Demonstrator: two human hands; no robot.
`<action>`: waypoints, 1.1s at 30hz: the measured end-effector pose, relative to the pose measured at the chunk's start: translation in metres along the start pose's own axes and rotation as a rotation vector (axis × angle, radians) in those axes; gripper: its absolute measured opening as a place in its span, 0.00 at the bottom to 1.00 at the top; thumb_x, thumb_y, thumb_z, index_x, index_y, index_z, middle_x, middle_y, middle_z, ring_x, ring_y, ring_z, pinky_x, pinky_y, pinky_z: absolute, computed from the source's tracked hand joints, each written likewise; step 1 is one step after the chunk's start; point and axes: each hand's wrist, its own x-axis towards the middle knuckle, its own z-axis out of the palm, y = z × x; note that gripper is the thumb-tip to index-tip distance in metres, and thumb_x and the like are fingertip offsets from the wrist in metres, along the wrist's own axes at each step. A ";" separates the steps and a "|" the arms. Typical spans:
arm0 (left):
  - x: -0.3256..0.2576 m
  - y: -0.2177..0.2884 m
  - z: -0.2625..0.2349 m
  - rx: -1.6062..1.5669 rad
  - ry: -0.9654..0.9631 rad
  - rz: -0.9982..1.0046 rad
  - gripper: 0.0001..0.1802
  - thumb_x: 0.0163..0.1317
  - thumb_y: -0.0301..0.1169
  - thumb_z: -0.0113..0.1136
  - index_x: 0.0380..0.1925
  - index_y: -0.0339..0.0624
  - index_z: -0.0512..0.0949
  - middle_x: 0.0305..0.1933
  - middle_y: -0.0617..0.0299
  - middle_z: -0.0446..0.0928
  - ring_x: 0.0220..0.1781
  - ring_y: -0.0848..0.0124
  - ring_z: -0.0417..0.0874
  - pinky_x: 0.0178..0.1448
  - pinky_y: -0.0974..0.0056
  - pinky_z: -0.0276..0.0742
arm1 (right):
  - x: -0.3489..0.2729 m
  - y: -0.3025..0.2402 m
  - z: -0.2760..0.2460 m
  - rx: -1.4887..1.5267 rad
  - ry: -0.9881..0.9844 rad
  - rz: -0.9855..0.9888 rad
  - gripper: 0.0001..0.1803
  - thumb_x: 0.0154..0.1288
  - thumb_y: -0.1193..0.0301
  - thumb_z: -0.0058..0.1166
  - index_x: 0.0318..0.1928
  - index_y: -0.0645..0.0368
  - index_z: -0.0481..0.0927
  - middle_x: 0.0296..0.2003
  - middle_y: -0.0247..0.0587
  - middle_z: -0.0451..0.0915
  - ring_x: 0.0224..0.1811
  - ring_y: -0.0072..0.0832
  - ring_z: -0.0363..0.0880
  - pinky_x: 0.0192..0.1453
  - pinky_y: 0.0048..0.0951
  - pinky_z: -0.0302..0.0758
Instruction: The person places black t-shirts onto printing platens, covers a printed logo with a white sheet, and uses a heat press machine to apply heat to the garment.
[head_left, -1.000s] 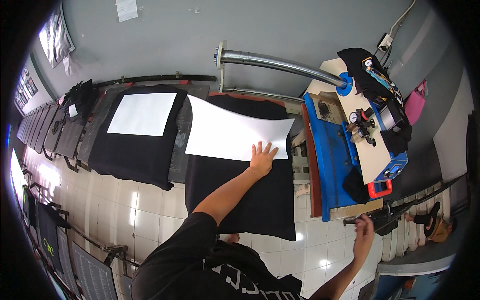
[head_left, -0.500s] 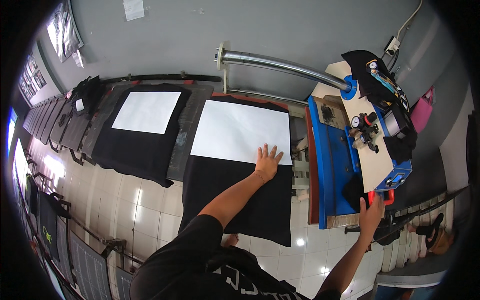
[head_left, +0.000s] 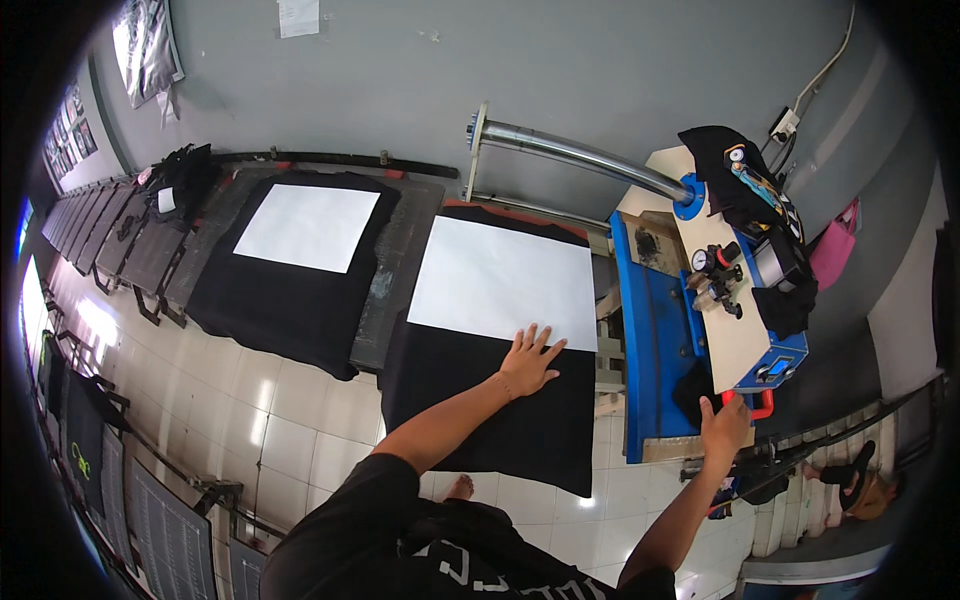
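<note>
a white sheet (head_left: 505,280) was laid on black cloth (head_left: 480,430)
it was likely held flat by the wide left hand (head_left: 528,365); a red handle (head_left: 766,403) was gripped by the right hand (head_left: 724,430).

My black cloth shirt (head_left: 350,520) bears whitish lettering. I see a plain white rectangular sheet (head_left: 505,285), a plain black fabric garment (head_left: 470,430), a boxy blue-and-cream press (head_left: 660,330), its red looped handle (head_left: 767,404), a pink bag (head_left: 833,250) and off-white square floor tiles (head_left: 290,460) with darker joints.
</note>
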 end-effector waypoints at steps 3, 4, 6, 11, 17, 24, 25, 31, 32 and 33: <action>-0.023 0.003 -0.014 0.005 0.051 -0.084 0.37 0.70 0.54 0.49 0.75 0.57 0.54 0.78 0.44 0.50 0.79 0.39 0.47 0.77 0.35 0.46 | -0.009 -0.008 -0.012 0.000 -0.006 0.026 0.31 0.59 0.53 0.66 0.47 0.69 0.72 0.42 0.63 0.79 0.50 0.57 0.75 0.57 0.52 0.70; -0.027 0.008 -0.028 -0.004 -0.001 -0.127 0.38 0.72 0.53 0.46 0.76 0.53 0.52 0.79 0.44 0.48 0.80 0.39 0.44 0.78 0.36 0.44 | -0.014 -0.010 -0.017 0.018 -0.002 0.036 0.31 0.59 0.53 0.66 0.48 0.69 0.72 0.42 0.63 0.79 0.50 0.57 0.75 0.57 0.52 0.70; -0.026 0.020 -0.029 -0.002 0.039 -0.226 0.38 0.72 0.54 0.46 0.76 0.50 0.53 0.79 0.44 0.49 0.79 0.38 0.46 0.77 0.34 0.45 | -0.019 -0.015 -0.027 0.087 -0.031 0.039 0.31 0.61 0.53 0.64 0.52 0.68 0.73 0.43 0.61 0.80 0.51 0.57 0.75 0.58 0.53 0.70; 0.036 0.137 -0.090 -0.461 0.358 0.062 0.34 0.68 0.38 0.59 0.68 0.32 0.62 0.68 0.37 0.66 0.72 0.44 0.65 0.73 0.48 0.62 | -0.009 0.031 -0.002 0.446 0.108 -0.016 0.28 0.70 0.60 0.54 0.64 0.63 0.69 0.44 0.53 0.81 0.48 0.49 0.75 0.60 0.48 0.68; 0.088 0.280 -0.086 -0.797 0.246 0.313 0.35 0.70 0.36 0.55 0.70 0.25 0.56 0.72 0.32 0.58 0.75 0.45 0.61 0.77 0.54 0.59 | 0.046 0.118 0.046 0.850 0.279 0.188 0.32 0.74 0.69 0.37 0.76 0.56 0.56 0.24 0.44 0.75 0.23 0.29 0.73 0.29 0.31 0.70; 0.092 0.313 -0.077 -0.672 0.131 0.207 0.49 0.69 0.47 0.56 0.72 0.22 0.42 0.75 0.23 0.44 0.77 0.36 0.51 0.79 0.47 0.51 | 0.058 0.138 0.071 0.885 0.368 0.007 0.35 0.71 0.60 0.37 0.72 0.70 0.60 0.33 0.51 0.81 0.20 0.25 0.73 0.24 0.27 0.67; 0.094 0.314 -0.077 -0.675 0.134 0.208 0.50 0.69 0.48 0.57 0.72 0.21 0.42 0.74 0.23 0.44 0.77 0.35 0.50 0.79 0.47 0.51 | 0.059 0.140 0.074 0.869 0.360 0.010 0.35 0.71 0.60 0.36 0.72 0.71 0.60 0.34 0.52 0.81 0.20 0.26 0.73 0.24 0.27 0.67; 0.094 0.322 -0.074 -0.709 0.217 0.205 0.52 0.68 0.50 0.58 0.71 0.20 0.42 0.74 0.22 0.44 0.78 0.36 0.49 0.79 0.48 0.51 | 0.063 0.149 0.081 0.814 0.373 -0.029 0.35 0.69 0.62 0.37 0.72 0.72 0.60 0.47 0.60 0.80 0.28 0.32 0.77 0.29 0.30 0.71; 0.093 0.322 -0.074 -0.699 0.226 0.211 0.52 0.68 0.50 0.57 0.71 0.19 0.42 0.74 0.22 0.44 0.78 0.36 0.48 0.79 0.48 0.51 | 0.063 0.149 0.079 0.823 0.367 -0.035 0.35 0.69 0.63 0.38 0.72 0.72 0.59 0.50 0.62 0.79 0.30 0.33 0.78 0.31 0.30 0.72; 0.092 0.322 -0.074 -0.689 0.235 0.217 0.52 0.68 0.50 0.57 0.71 0.19 0.41 0.74 0.22 0.44 0.78 0.36 0.48 0.79 0.48 0.51 | 0.062 0.147 0.076 0.832 0.337 -0.021 0.35 0.68 0.65 0.38 0.72 0.71 0.59 0.52 0.63 0.78 0.31 0.35 0.79 0.33 0.31 0.73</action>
